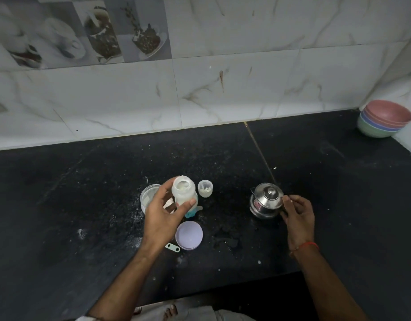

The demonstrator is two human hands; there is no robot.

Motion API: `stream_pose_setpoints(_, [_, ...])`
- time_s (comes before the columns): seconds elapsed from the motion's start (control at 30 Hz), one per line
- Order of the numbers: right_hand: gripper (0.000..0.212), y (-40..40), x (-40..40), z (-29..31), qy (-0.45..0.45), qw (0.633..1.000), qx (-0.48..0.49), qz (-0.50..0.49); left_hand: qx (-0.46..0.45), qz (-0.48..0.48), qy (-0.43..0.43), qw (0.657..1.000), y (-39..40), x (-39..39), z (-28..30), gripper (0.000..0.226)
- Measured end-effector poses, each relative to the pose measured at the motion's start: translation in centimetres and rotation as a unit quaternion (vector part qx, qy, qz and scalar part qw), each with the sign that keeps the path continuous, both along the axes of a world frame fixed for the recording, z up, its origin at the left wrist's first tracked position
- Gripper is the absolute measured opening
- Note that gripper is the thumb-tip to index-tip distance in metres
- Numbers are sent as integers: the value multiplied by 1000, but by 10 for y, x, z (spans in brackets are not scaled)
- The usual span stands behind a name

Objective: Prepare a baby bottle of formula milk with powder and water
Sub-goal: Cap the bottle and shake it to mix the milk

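Note:
The open baby bottle [183, 190] is translucent white, with powder or milk showing at its mouth. My left hand [164, 216] grips it around the body and holds it upright just above the black counter [84, 205]. To the right stands a small lidded steel pot [267, 200]; the fingers of my right hand [297, 216] touch its right side. A small white cap [205, 188] with powder traces sits behind the bottle. A clear round container [148, 196] is partly hidden behind my left hand. A teal piece [191, 213] shows under the bottle.
A lilac round lid [189, 235] and a small pale green tag [172, 247] lie near my left wrist. White powder is spilled around them. Stacked pastel bowls [384, 122] stand in the far right corner against the tiled wall. The counter's front edge runs below my forearms.

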State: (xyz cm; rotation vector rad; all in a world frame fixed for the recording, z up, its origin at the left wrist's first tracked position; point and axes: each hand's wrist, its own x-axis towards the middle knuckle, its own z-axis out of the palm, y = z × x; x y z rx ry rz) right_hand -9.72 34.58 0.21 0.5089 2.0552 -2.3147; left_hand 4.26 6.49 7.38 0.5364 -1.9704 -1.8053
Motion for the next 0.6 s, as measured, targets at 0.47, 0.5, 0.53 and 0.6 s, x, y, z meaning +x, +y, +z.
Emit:
stream_pose_setpoints(0.47, [59, -163, 32, -3, 269, 649, 479, 527, -41, 23, 22, 999, -18, 18, 11, 58])
stream_pose_setpoints(0.5, [59, -170, 31, -8, 266, 628, 502, 532, -45, 23, 23, 998, -19, 20, 12, 58])
stream_pose_setpoints(0.53, [58, -174, 30, -12, 261, 617, 521, 529, -50, 21, 24, 998, -20, 22, 12, 58])
stream_pose_setpoints(0.6, [52, -179, 28, -17, 257, 623, 536, 508, -62, 15, 21, 998, -22, 26, 12, 58])
